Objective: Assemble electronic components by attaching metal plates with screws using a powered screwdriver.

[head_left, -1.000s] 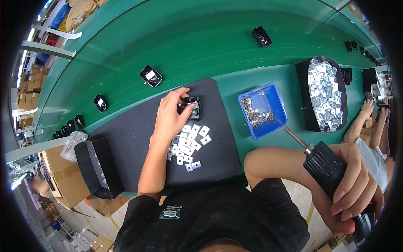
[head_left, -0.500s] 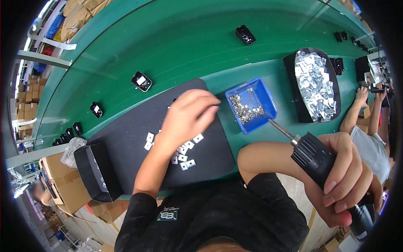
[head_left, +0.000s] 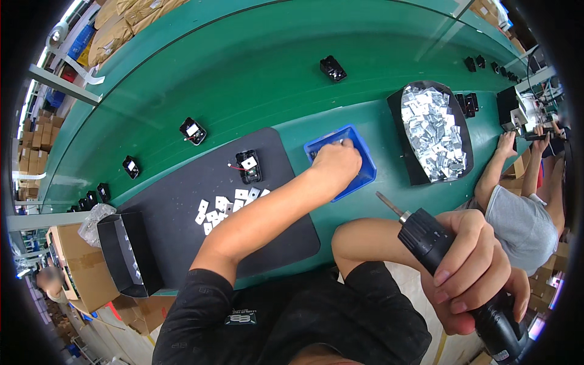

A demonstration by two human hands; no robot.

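Observation:
My left hand (head_left: 338,163) is down inside a blue plastic bin (head_left: 367,165), its fingers curled and mostly hidden under it; what they pinch does not show. Small metal screws lay in this bin a moment ago; the hand now hides most of them. My right hand (head_left: 477,267) is wrapped round a black electric screwdriver (head_left: 424,238), whose bit points up and left toward the bin. A small black housing (head_left: 250,167) with a white square plate and a red wire lies on the dark mat (head_left: 176,176). Loose white plates (head_left: 224,204) are scattered on the mat, partly behind my left forearm.
A black tray (head_left: 406,143) heaped with metal plates stands right of the bin. Black housings (head_left: 333,69) sit along the green bench (head_left: 267,79). An open black box (head_left: 115,261) is at the mat's left. A co-worker's arm (head_left: 491,167) reaches in at the right.
My left hand has moved right, from over the mat into the blue bin, uncovering the black housing. My right hand still holds the electric screwdriver. The whole view has shifted slightly.

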